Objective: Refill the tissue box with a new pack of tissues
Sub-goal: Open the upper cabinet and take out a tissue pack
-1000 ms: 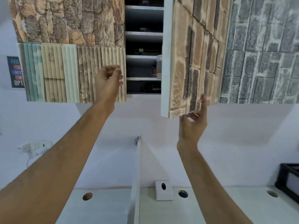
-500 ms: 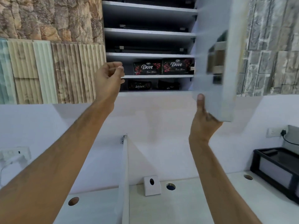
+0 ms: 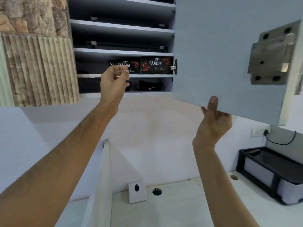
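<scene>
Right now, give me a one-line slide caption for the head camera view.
Right hand holds the cabinet door open while the left hand reaches toward tissue packs.

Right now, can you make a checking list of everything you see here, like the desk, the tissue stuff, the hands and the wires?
Surface: white desk with round holes and an upright divider panel.
Job's things: two black Dove packs side by side on a shelf of the open cabinet; white box with an oval hole on the desk by the wall.
Clutter: black tray rack at right.
Hands: left hand raised before the packs, loosely curled, holding nothing; right hand gripping the bottom edge of the cabinet door.
Cables: black cable plugged into a wall socket.
Surroundings: stone-look wall panels.
</scene>
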